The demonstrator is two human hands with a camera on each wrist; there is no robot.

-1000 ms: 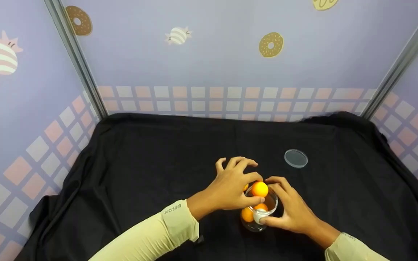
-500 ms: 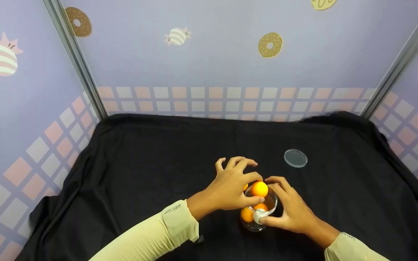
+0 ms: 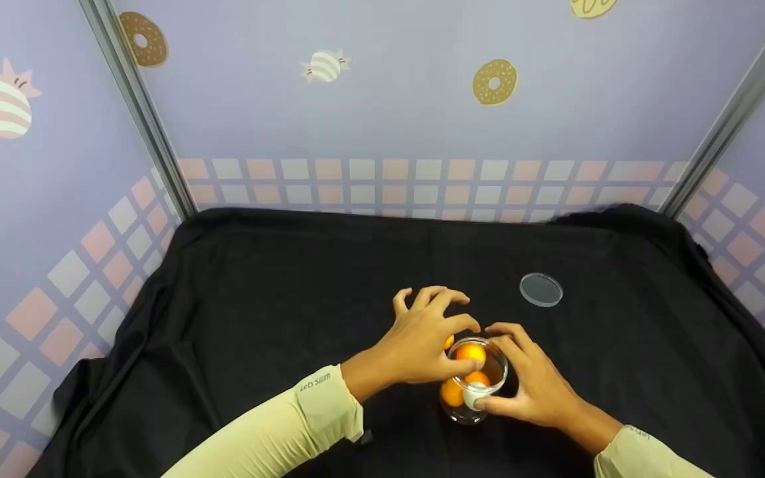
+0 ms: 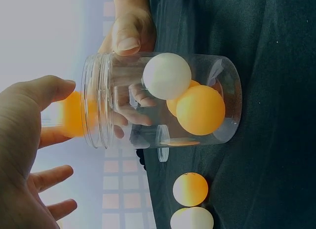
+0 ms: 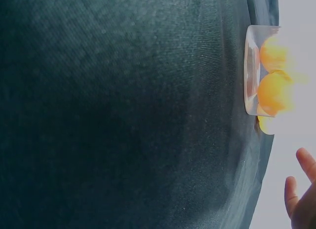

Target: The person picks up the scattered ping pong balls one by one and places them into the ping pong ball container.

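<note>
A clear plastic jar [image 3: 465, 417] stands upright on black cloth. My right hand [image 3: 537, 386] grips its upper side, thumb in front and fingers behind. Inside lie a white table tennis ball [image 4: 167, 75] and several orange ones, such as this orange ball [image 4: 201, 110]. Another orange table tennis ball [image 4: 74, 114], blurred, sits partly within the jar's mouth. Over the rim, my left hand [image 3: 422, 342] has its thumb and index finger spread on either side of that ball, its other fingers held apart. In the right wrist view, glare washes out the jar's upper part.
A clear round lid [image 3: 541, 290] lies flat on the cloth beyond the jar. Beside the jar, an orange ball [image 4: 190, 189] and a white ball [image 4: 191, 219] rest on the cloth. Patterned walls [image 3: 389, 99] enclose the back and sides.
The orange ball between my left thumb and index finger has come free and sunk into the jar's mouth. Both hands and the jar stay nearly still.
</note>
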